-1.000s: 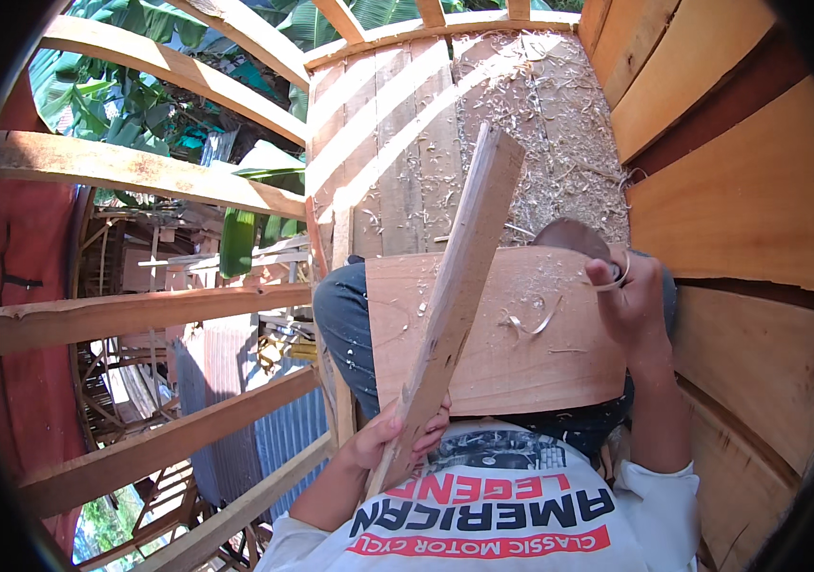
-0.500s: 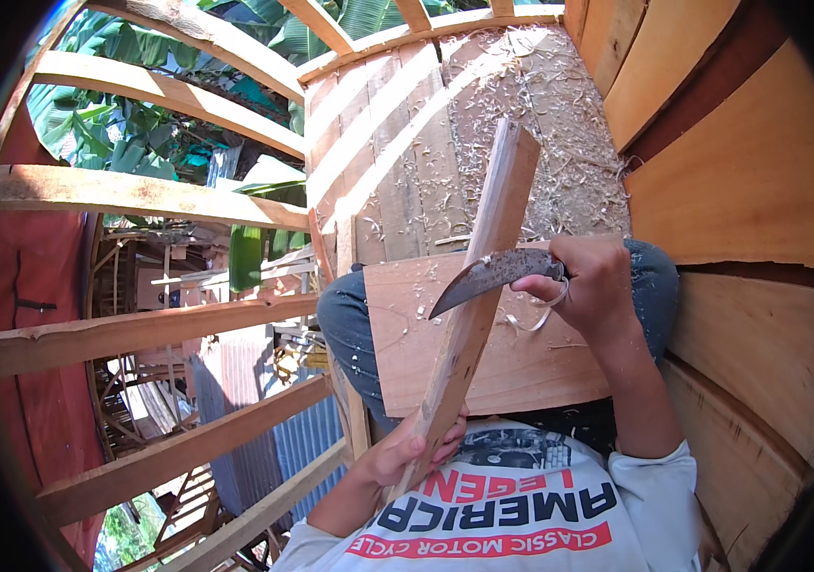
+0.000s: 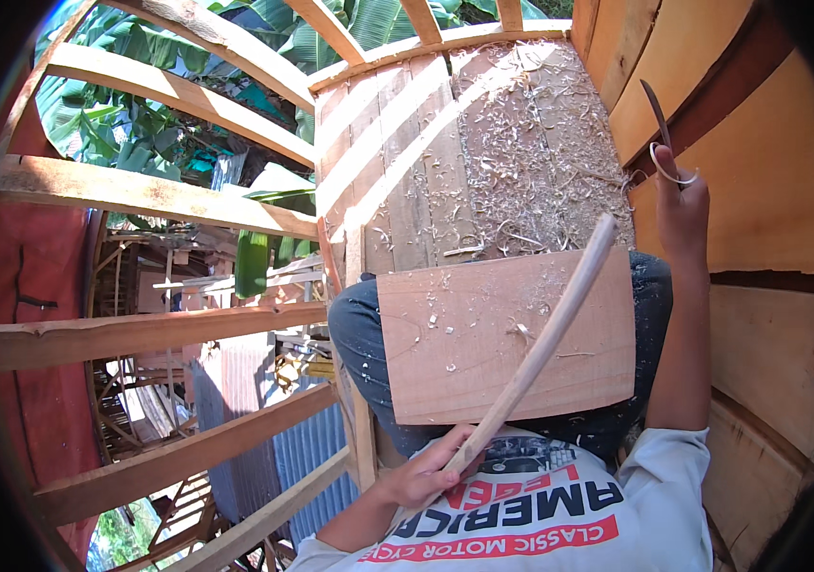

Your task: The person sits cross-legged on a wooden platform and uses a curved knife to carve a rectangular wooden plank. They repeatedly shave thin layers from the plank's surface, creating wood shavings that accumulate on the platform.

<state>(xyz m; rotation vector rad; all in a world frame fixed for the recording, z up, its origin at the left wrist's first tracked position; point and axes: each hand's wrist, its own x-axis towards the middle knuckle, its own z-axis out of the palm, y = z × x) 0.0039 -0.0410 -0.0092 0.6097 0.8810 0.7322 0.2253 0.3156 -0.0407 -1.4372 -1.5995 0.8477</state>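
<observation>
My left hand (image 3: 433,469) is closed round the lower end of a wooden stick (image 3: 552,334), near my shirt. The stick slants up and to the right over a flat board (image 3: 426,367) that lies across my lap, its narrow edge turned up. Out to the right, by the plank wall, my right hand (image 3: 681,205) is raised and grips a curved knife (image 3: 656,107) with its blade pointing up. The knife's handle is mostly hidden in my fist. A pale curled wood shaving (image 3: 671,176) hangs at the hand. The blade is apart from the stick.
Wood shavings (image 3: 531,162) cover the plank floor (image 3: 407,191) ahead. A wooden plank wall (image 3: 750,172) stands close on the right. At the left, a slatted wooden railing (image 3: 159,329) has gaps that show banana leaves (image 3: 102,114) and corrugated sheets (image 3: 307,467) beyond.
My right hand has lifted the knife off the stick and swung it up to the right. The stick has rolled in my left hand, and its far end has tipped lower and right.
</observation>
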